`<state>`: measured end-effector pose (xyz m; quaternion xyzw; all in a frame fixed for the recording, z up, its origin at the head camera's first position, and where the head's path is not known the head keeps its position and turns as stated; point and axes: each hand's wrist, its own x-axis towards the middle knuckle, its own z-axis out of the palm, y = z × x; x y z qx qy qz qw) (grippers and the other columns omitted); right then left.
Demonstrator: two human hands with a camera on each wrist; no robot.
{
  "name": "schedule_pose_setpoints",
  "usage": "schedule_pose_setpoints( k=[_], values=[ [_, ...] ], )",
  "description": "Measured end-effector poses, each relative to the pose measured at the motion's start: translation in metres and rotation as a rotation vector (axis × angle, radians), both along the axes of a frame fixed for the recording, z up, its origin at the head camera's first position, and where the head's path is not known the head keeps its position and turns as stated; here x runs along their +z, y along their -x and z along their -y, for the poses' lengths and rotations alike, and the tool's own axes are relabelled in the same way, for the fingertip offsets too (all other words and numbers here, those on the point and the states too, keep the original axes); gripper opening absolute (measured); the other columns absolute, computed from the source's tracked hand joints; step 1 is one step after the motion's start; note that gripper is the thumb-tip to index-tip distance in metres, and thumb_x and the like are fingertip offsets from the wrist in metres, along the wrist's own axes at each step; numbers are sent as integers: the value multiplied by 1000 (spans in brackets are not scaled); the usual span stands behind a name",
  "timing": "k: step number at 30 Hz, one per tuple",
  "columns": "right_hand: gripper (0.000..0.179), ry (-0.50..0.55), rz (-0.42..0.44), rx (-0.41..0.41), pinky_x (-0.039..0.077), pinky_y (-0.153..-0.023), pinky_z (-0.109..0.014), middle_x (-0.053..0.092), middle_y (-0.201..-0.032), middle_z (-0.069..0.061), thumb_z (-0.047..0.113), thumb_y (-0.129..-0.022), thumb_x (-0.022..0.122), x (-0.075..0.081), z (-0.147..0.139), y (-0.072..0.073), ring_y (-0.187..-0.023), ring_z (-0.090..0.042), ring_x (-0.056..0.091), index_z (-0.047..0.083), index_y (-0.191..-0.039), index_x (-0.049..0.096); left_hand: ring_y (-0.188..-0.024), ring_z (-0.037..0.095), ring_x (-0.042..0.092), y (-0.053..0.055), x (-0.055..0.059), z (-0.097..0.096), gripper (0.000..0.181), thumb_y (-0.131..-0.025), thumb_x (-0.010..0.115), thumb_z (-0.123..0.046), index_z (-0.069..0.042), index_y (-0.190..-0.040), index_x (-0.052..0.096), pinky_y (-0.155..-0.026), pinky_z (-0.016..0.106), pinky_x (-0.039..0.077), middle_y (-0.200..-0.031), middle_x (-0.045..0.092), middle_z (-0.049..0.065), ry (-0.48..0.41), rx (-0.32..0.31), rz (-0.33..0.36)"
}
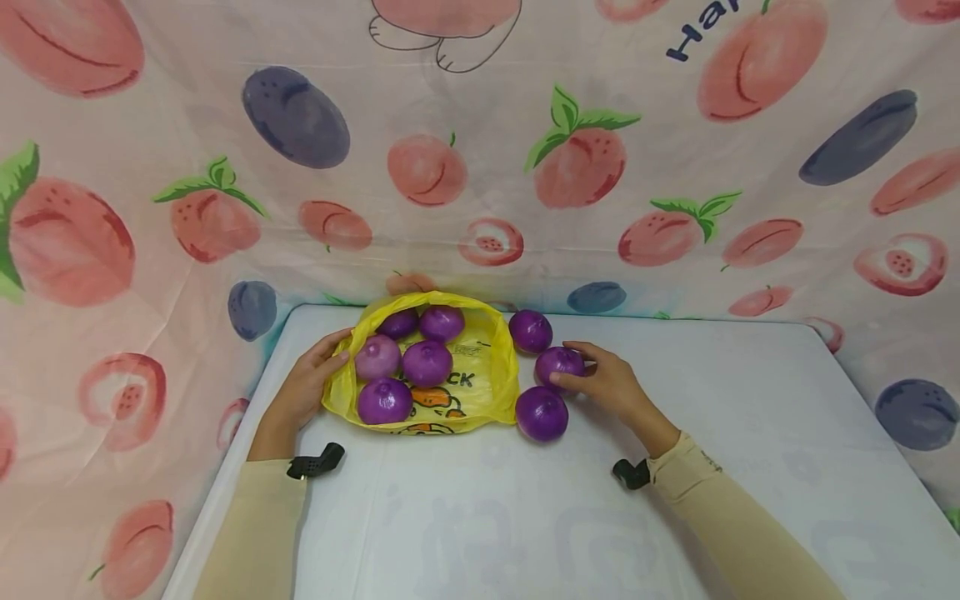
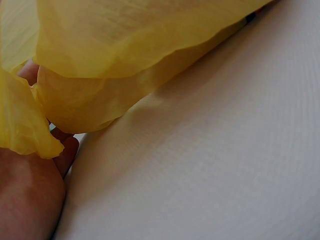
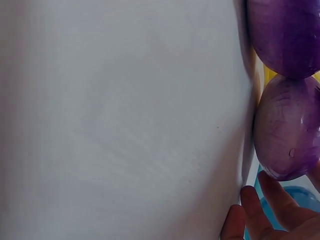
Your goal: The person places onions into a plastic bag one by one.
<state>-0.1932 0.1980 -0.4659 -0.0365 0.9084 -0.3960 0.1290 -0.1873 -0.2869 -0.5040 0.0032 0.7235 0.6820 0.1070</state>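
A yellow plastic bag (image 1: pixel 487 367) lies with its mouth gaping toward the head camera, several purple onions (image 1: pixel 427 363) inside it. My left hand (image 1: pixel 306 383) holds the bag's left edge; in the left wrist view, folds of yellow plastic (image 2: pixel 95 95) cover part of the fingers. Right of the bag, three more onions form a rough column. My right hand (image 1: pixel 603 383) grips the middle onion (image 1: pixel 558 367) between thumb and fingers. The far onion (image 1: pixel 531 332) and the near onion (image 1: pixel 542 414) stand on either side of it, close to the bag's right edge.
The white table (image 1: pixel 450 517) extends to the right and toward me. Behind it hangs a fruit-print cloth (image 1: pixel 525 267), close to the bag's far side. Small black devices sit at the left wrist (image 1: pixel 315 462) and the right wrist (image 1: pixel 632 474).
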Motion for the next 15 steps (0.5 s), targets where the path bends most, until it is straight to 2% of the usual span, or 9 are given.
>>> schedule_pose_setpoints(
  k=[15],
  values=[
    [83, -16, -7, -7, 61, -82, -36, 59, -141, -20, 57, -86, 76, -1, 4, 0, -123, -37, 58, 15, -152, 48, -134, 7, 42, 0, -1, 1, 58, -105, 55, -37, -19, -158, 38, -100, 10, 45, -166, 31, 9, 5, -3, -16]
  ],
)
